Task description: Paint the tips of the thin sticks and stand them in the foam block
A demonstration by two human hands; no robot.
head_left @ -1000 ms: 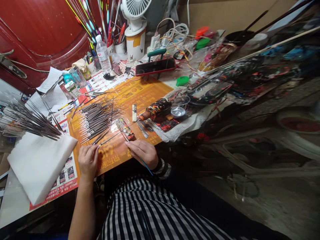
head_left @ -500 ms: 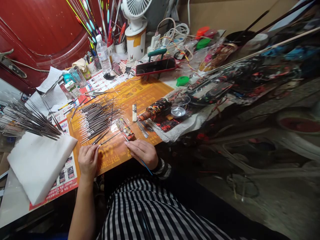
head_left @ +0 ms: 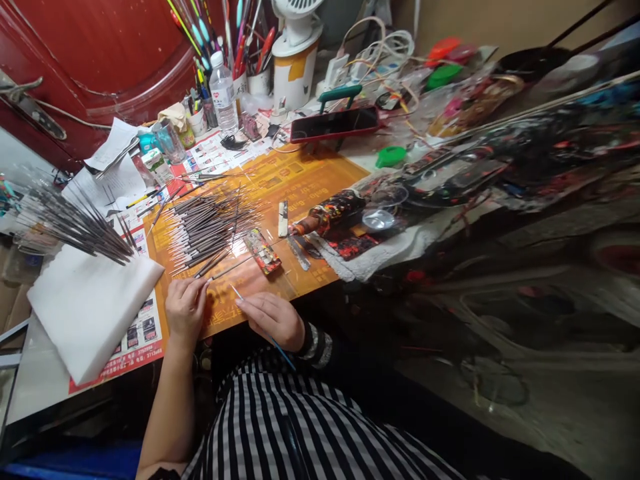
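Note:
Pinched in the fingers of my left hand [head_left: 186,307], at the table's front edge, is one end of a thin dark fishing float [head_left: 227,271]. It slants up and right, its far end by a small paint-stained block [head_left: 263,253]. My right hand [head_left: 275,320] is closed on a slim blue-handled paintbrush [head_left: 286,356]. The brush tip points up and left, a little below the float and apart from it. Behind my left hand lies a pile of similar dark floats [head_left: 205,227] with pale thin ends.
At left, a white foam block [head_left: 95,313] bears several dark stems [head_left: 95,230] standing upright. A paint-crusted bottle [head_left: 340,208] and a small clear dish [head_left: 379,220] are at right. Behind stand a phone [head_left: 335,125], a water bottle [head_left: 223,97] and a fan [head_left: 297,63].
My right hand has moved left and towards me, taking the brush tip away from the paint-stained block. My left hand still holds the float. The whole view has shifted slightly.

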